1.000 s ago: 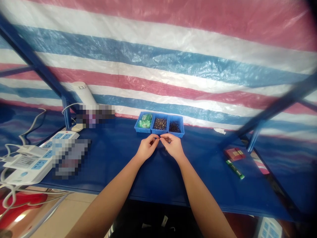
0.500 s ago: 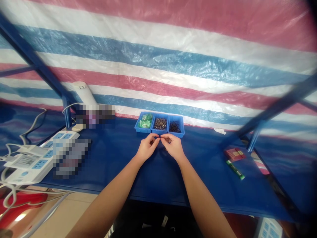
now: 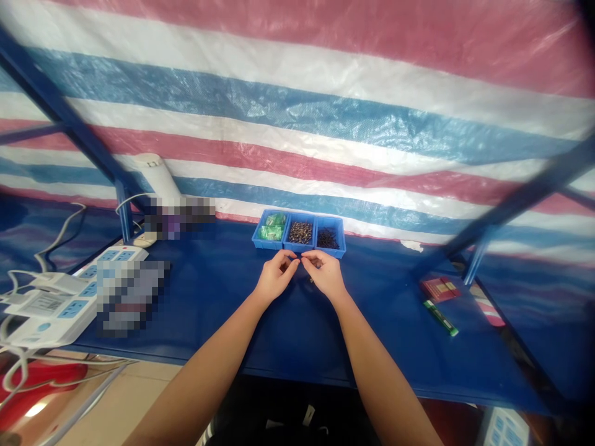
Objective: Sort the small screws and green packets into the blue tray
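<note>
My left hand (image 3: 276, 276) and my right hand (image 3: 324, 273) meet fingertip to fingertip above the blue table, just in front of three small blue bins. Each hand is pinched closed; whatever sits between the fingertips is too small to make out. Below my right hand's fingers a tiny brass-coloured piece (image 3: 311, 280) shows. The left bin (image 3: 268, 244) holds green-and-white packets (image 3: 272, 228). Small brass-and-dark metal parts (image 3: 300, 232) fill the middle bin (image 3: 297, 246). In the right bin (image 3: 335, 253) lie dark screw-like pieces (image 3: 327, 238).
At the left are a white power strip (image 3: 60, 319) with plugs and cables, and a blurred-out flat object (image 3: 134, 297). A white cylinder (image 3: 158, 179) leans behind. On the right lie a red box (image 3: 439, 288) and a green packet (image 3: 440, 318). Blue frame bars (image 3: 511, 201) slant at both sides.
Both hands stay almost in place, still pinched together. The view has shifted very slightly; nothing else visibly moves.
</note>
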A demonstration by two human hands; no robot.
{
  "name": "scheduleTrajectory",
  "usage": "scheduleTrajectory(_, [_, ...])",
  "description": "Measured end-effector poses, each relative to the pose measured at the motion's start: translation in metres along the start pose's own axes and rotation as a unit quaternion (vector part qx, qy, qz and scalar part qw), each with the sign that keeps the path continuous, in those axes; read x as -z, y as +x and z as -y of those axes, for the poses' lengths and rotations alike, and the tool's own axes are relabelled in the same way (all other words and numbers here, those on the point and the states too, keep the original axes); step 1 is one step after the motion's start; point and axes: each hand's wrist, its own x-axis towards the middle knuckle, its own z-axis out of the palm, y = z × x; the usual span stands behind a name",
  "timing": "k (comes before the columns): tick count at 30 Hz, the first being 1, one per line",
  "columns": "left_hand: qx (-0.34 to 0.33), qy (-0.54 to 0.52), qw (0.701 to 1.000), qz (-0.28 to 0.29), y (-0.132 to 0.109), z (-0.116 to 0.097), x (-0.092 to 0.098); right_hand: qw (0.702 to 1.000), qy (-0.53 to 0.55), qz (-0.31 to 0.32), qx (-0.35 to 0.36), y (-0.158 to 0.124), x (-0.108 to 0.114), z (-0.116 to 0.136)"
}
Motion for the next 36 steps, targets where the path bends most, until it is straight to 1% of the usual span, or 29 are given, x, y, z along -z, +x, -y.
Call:
scheduleTrajectory(9, [-0.008, -0.005, 1.0, 0.0, 0.0, 0.002, 0.0, 1.0, 0.001, 0.011, -0.005, -0.001, -0.001, 0.001])
scheduleTrajectory(15, [-0.025, -0.033, 0.999, 0.007, 0.0, 0.005, -0.001, 0.997, 0.036, 0.029, -0.055, 0.001, 0.001, -0.004])
scheduleTrajectory(18, [-0.032, -0.018, 0.999, 0.009, 0.0, 0.006, -0.002, 0.996, 0.044, 0.033, -0.074, 0.002, 0.001, -0.008])
scheduleTrajectory(22, [-0.03, 0.011, 0.999, -0.005, 0.0, 0.006, -0.003, 0.993, 0.056, 0.055, -0.093, 0.001, -0.002, -0.009])
scheduleTrajectory(27, [-0.034, 0.039, 0.999, -0.015, -0.001, 0.005, -0.001, 0.995, 0.042, 0.052, -0.071, 0.0, -0.005, -0.005])
scheduleTrajectory(30, [-0.042, 0.048, 0.998, -0.014, -0.001, 0.005, -0.001, 0.996, 0.024, 0.039, -0.076, 0.0, -0.003, -0.002])
scheduleTrajectory(33, [-0.04, 0.054, 0.998, -0.014, -0.001, 0.006, -0.001, 0.996, 0.034, 0.026, -0.08, 0.0, 0.0, -0.001])
scheduleTrajectory(36, [-0.027, 0.062, 0.998, -0.02, 0.0, 0.007, -0.001, 0.995, 0.058, 0.029, -0.076, 0.001, 0.0, -0.003])
